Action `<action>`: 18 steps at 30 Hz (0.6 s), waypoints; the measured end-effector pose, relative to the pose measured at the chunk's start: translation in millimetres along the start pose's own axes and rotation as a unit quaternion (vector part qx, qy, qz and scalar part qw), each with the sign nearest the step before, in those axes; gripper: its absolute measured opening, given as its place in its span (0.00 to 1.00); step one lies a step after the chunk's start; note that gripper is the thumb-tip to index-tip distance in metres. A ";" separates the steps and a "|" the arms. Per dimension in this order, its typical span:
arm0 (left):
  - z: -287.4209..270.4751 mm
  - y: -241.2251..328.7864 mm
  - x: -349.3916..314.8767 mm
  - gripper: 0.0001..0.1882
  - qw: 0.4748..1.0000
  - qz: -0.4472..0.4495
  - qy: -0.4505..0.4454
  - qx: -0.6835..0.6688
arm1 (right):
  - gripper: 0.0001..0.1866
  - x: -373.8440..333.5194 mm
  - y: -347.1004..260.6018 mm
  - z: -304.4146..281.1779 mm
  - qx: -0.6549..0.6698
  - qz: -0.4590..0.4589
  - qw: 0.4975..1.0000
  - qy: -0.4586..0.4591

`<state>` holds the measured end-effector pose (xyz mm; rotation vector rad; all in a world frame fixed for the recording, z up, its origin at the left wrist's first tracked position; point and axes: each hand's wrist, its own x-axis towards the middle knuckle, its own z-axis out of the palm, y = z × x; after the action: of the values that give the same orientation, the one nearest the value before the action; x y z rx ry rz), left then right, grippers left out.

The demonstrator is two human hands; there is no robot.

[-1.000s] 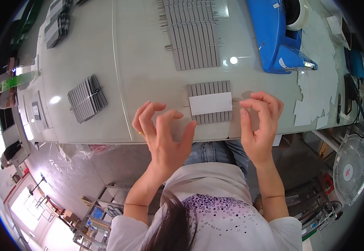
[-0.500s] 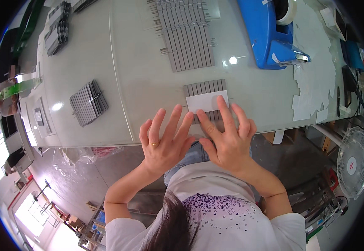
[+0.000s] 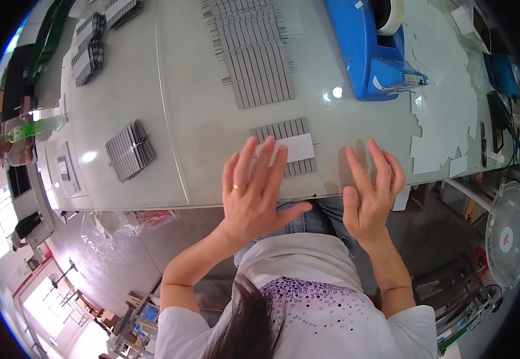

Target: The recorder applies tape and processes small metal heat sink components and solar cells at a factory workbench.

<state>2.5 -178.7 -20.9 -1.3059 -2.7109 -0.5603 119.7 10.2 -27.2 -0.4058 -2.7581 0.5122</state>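
Observation:
A small grey slatted panel [image 3: 299,168] lies near the table's front edge, with a white rectangular label [image 3: 300,147] across its middle. My left hand [image 3: 254,191] is open, fingers stretched out over the left end of the label and panel; whether the fingertips touch cannot be made out. To the right of the panel my right hand [image 3: 372,197] is open too, holding nothing, its fingers apart near the table edge. Beyond the panel lies a long row of overlapping grey slatted panels [image 3: 263,75] with thin pins sticking out at their sides.
A stack of slatted panels [image 3: 130,151] sits on the left, with labelled stacks [image 3: 88,63] farther back. A blue tape dispenser [image 3: 365,60] holding a tape roll stands at the back right, beside a white sheet [image 3: 442,107]. A fan [image 3: 506,236] is at the far right.
My right hand has lifted off the label and moved right, away from the panel. My left hand has shifted right and forward over the label's left end.

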 end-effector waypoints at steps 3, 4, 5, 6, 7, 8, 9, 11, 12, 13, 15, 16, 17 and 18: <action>2.8 0.8 -11.5 0.30 0.999 0.035 -0.012 0.019 | 0.23 4.6 -2.3 0.6 0.024 -0.011 1.000 -0.006; 4.8 -1.8 -20.5 0.28 0.998 0.061 -0.003 0.021 | 0.23 1.8 0.0 -2.2 0.014 -0.013 1.000 -0.007; 6.6 -8.6 -28.9 0.22 0.993 0.111 0.010 0.037 | 0.23 -2.2 3.8 -1.0 0.012 -0.018 1.000 -0.003; 5.7 -14.2 -35.4 0.17 0.985 0.163 0.021 0.054 | 0.23 -5.0 7.6 -1.3 0.005 -0.021 1.000 0.004; 0.6 -15.7 -39.6 0.15 0.983 0.172 0.023 0.054 | 0.23 -5.4 10.1 -2.4 -0.003 -0.024 1.000 0.012; -2.3 -15.8 -44.5 0.14 0.981 0.184 0.026 0.046 | 0.23 -5.1 10.1 -4.1 0.010 -0.042 0.999 0.024; -8.6 -15.0 -47.8 0.16 0.982 0.176 0.041 0.046 | 0.23 -6.0 10.5 -6.6 0.010 -0.033 0.999 0.024; -29.7 -34.6 -48.8 0.16 0.981 0.164 0.057 0.088 | 0.23 0.8 9.0 -4.4 0.013 -0.032 0.999 0.027; -45.9 -46.1 -48.8 0.17 0.979 0.158 0.065 0.108 | 0.23 4.0 7.3 -4.0 0.020 -0.036 0.999 0.028; -66.6 -65.5 -40.5 0.18 0.977 0.129 0.076 0.154 | 0.23 7.6 5.8 -4.3 0.027 -0.039 0.998 0.029; -95.0 -130.8 -15.2 0.20 0.959 0.075 0.119 0.247 | 0.22 14.9 0.9 -4.6 0.019 -0.055 0.998 0.024; -104.2 -163.0 7.5 0.20 0.951 0.042 0.166 0.259 | 0.22 18.3 -0.5 -4.4 0.007 -0.061 0.998 0.018; -115.2 -196.7 26.2 0.18 0.945 0.020 0.203 0.257 | 0.22 21.6 -4.2 -4.2 0.007 -0.064 0.998 0.020; -118.0 -229.0 41.5 0.17 0.943 0.004 0.226 0.246 | 0.21 23.1 -9.0 -2.0 0.014 -0.056 0.998 0.017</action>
<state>-209.9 -320.7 32.0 -0.9213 -2.2561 -0.1330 97.3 10.3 -16.3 -0.2486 -2.7188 0.5091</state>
